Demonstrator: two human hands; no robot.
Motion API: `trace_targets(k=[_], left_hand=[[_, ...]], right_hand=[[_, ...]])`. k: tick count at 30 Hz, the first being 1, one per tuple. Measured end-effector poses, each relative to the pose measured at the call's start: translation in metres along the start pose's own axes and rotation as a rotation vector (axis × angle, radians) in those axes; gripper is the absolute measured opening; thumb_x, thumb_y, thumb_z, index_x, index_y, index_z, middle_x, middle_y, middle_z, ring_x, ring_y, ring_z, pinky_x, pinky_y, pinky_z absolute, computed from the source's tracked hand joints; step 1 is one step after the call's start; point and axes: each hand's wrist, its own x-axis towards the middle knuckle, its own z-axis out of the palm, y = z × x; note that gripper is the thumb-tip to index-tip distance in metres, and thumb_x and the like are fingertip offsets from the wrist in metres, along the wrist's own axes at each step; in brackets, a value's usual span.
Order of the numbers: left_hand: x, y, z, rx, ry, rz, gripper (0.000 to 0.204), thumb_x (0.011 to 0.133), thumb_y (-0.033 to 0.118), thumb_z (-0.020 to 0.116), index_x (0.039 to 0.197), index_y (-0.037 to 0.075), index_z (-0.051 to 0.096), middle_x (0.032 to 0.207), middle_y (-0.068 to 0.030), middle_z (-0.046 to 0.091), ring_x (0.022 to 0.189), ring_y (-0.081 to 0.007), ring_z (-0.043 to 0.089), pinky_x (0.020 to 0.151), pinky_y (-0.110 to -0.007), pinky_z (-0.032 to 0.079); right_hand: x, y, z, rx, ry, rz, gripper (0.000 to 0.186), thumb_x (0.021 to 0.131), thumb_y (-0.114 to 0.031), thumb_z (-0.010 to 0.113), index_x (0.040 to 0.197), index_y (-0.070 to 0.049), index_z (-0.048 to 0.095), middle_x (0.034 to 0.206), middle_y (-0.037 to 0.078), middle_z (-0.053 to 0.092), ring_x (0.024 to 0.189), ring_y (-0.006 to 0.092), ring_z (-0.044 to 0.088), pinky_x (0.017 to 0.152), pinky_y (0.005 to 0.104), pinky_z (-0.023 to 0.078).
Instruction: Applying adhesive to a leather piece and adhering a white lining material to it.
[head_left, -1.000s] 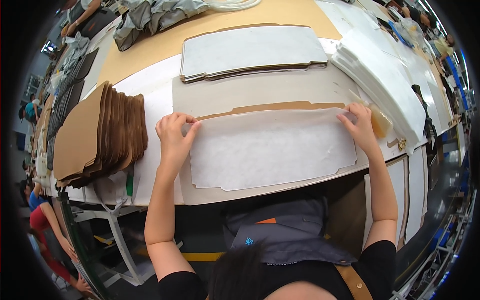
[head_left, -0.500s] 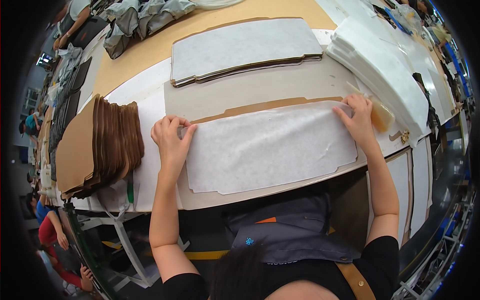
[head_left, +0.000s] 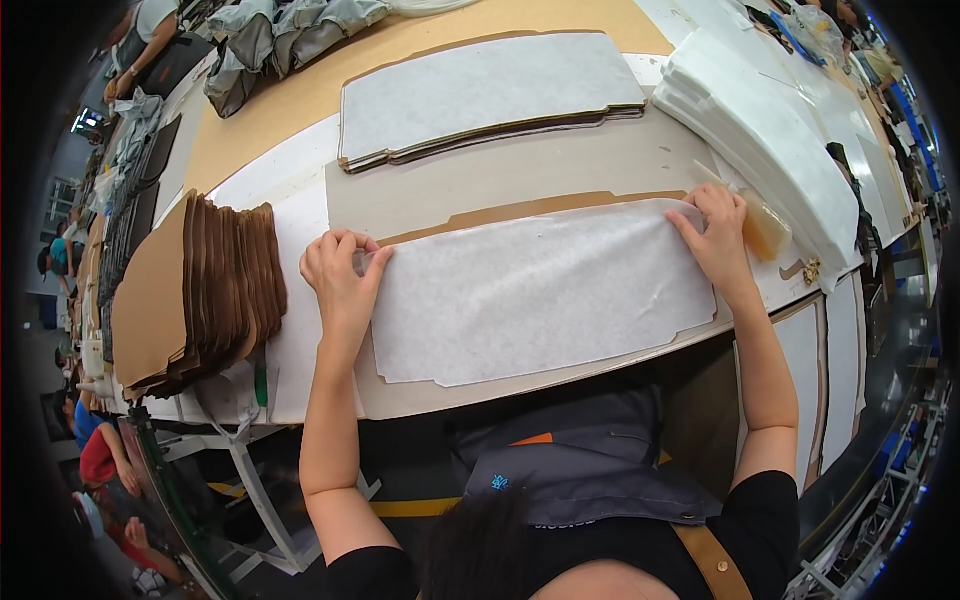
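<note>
Obs. 1: Landmark: the tan sheet [head_left: 290, 112] across the bench from you. On its left part, you have a crumpled grey fabric bundle [head_left: 285, 45]. Beside that, a pale looped strip [head_left: 430, 6].

Obs. 2: Left of the tan sheet, you have dark panels [head_left: 165, 155] and, farther out, a small lit screen [head_left: 88, 122]. A co-worker [head_left: 150, 45] is up there too.

Obs. 1: Right of it, note your clear plastic bag [head_left: 812, 28]; right and nearer you, small brass-coloured pieces [head_left: 812, 272].

Obs. 2: On your side of the sheet, at floor level: yellow line [head_left: 415, 509], white metal frame [head_left: 255, 480]. Left of these, a red-sleeved co-worker [head_left: 100, 460].
</note>
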Motion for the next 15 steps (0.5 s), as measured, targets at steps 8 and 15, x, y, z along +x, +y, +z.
trace_targets(k=[8,15], left_hand=[[0.001,-0.0011,0.0038,-0.024,0.008,0.002,0.02,0.086,0.024,0.084,0.089,0.009,0.071,0.105,-0.004,0.061,0.116,-0.028,0.048,0.11,-0.047,0.026],[0.0006,-0.0015,0.0063,-0.02,0.034,0.017,0.02,0.086,0.025,0.084,0.088,0.01,0.071,0.105,-0.0039,0.061,0.116,-0.0281,0.048,0.11,-0.047,0.027]], right_hand=[[-0.0004,0.0009,0.001,-0.011,0.003,-0.002,0.02,0.089,-0.021,0.077,0.093,-0.004,0.067,0.098,0.009,0.063,0.103,0.0292,0.057,0.103,0.0424,0.032],[-0.0008,-0.0004,0.0011,-0.025,0.021,-0.022,0.02,0.089,-0.02,0.077,0.093,-0.004,0.067,0.098,0.009,0.063,0.102,0.0281,0.057,0.103,0.0421,0.033]])
